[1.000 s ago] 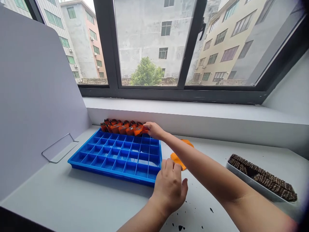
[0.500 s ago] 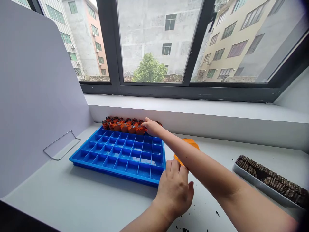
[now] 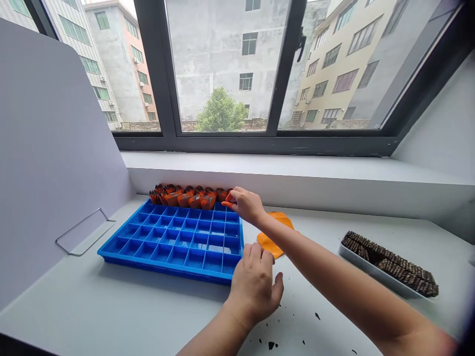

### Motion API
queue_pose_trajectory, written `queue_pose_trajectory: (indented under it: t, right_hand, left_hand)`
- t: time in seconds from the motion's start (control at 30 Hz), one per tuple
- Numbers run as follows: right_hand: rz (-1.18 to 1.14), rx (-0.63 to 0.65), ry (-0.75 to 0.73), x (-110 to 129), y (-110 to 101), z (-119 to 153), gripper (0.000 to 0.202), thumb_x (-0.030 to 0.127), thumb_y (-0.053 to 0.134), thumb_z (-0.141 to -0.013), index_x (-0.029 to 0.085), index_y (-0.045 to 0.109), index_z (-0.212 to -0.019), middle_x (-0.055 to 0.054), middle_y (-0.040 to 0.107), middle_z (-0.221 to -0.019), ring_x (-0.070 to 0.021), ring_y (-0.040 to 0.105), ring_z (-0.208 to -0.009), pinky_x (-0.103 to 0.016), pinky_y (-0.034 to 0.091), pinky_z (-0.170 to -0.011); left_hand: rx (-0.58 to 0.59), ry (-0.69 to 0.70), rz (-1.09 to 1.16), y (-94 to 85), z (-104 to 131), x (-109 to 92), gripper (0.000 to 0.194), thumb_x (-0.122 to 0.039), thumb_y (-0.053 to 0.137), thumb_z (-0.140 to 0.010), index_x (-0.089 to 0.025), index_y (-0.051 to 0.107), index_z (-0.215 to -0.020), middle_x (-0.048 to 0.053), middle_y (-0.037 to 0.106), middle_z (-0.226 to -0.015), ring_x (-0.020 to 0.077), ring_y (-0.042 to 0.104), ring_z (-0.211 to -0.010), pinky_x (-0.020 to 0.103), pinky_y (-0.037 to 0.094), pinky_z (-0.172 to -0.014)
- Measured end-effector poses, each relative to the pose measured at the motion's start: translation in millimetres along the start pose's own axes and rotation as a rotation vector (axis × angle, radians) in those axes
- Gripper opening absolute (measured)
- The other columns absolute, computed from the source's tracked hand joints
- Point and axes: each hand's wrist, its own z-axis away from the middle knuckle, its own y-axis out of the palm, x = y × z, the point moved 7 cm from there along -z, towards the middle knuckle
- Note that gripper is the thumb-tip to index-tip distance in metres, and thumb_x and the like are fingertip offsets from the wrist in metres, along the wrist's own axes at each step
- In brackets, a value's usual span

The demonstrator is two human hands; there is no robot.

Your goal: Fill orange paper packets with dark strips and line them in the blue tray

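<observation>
A blue divided tray [image 3: 163,269] lies on the white counter. Orange packets with dark contents [image 3: 178,198] stand in its back compartments. My right hand [image 3: 247,203] is over the tray's back right corner, its fingers pinched on a small orange piece [image 3: 229,202]. My left hand [image 3: 256,284] rests near the tray's front right corner, fingers curled and thumb apart; nothing shows in it, though its fingertips are partly hidden. Orange flat sheets [image 3: 276,232] lie on the counter right of the tray, partly behind my right forearm.
A long container [image 3: 374,274] of dark, stacked strips stands at the right. A bent wire frame [image 3: 85,232] lies left of the tray by a pale panel [image 3: 55,148]. Dark crumbs [image 3: 271,345] are scattered at the front. A window sill runs behind.
The view has shifted slightly, moving the tray left in the picture. My right hand has moved right along the tray's back row, and the orange piece in its fingers now shows.
</observation>
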Motion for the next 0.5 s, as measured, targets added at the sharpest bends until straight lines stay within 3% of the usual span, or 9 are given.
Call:
queue_pose_trajectory:
  t: [0.13, 0.27, 0.37, 0.5]
  right_hand:
    - [0.065, -0.010, 0.113, -41.6, -34.8, 50.9, 0.049, 0.063, 0.055, -0.108, 0.021, 0.071, -0.090, -0.007, 0.072, -0.100, -0.0175, 0.063, -0.077, -0.029, 0.028, -0.058]
    - [0.102, 0.014, 0.276, -88.8, -57.7, 111.2, 0.044, 0.057, 0.057, -0.108, 0.021, 0.071, -0.085, -0.004, 0.072, -0.097, -0.0148, 0.061, -0.070, -0.028, 0.026, -0.055]
    - [0.107, 0.027, 0.390, -112.5, -61.1, 155.5, 0.030, 0.051, 0.061, -0.105, 0.024, 0.074, -0.098, -0.003, 0.073, -0.100, -0.0152, 0.066, -0.071, -0.027, 0.028, -0.054]
    - [0.047, 0.080, 0.519, -118.5, -41.3, 199.4, 0.039, 0.061, 0.057, -0.105, 0.025, 0.073, -0.110, -0.004, 0.073, -0.110, -0.0172, 0.071, -0.080, -0.028, 0.034, -0.057]
  left_hand:
    - [0.065, -0.005, -0.020, 2.8, -1.0, -1.7, 0.025, -0.023, 0.077, -0.086, -0.022, 0.055, -0.098, 0.008, 0.065, -0.097, 0.0304, 0.059, -0.091, 0.042, 0.055, -0.068]
    - [0.091, -0.017, -0.047, 4.8, -1.9, -2.0, 0.017, -0.021, 0.074, -0.090, -0.021, 0.057, -0.094, 0.007, 0.066, -0.092, 0.0286, 0.060, -0.091, 0.040, 0.055, -0.070]
    - [0.084, -0.021, -0.080, 5.1, -2.6, -2.0, 0.015, -0.019, 0.071, -0.092, -0.021, 0.057, -0.094, 0.007, 0.066, -0.091, 0.0278, 0.060, -0.090, 0.038, 0.054, -0.069]
    - [0.067, -0.018, -0.078, 4.5, -2.8, -1.6, 0.013, -0.017, 0.068, -0.094, -0.021, 0.056, -0.095, 0.006, 0.066, -0.091, 0.0271, 0.059, -0.089, 0.037, 0.053, -0.069]
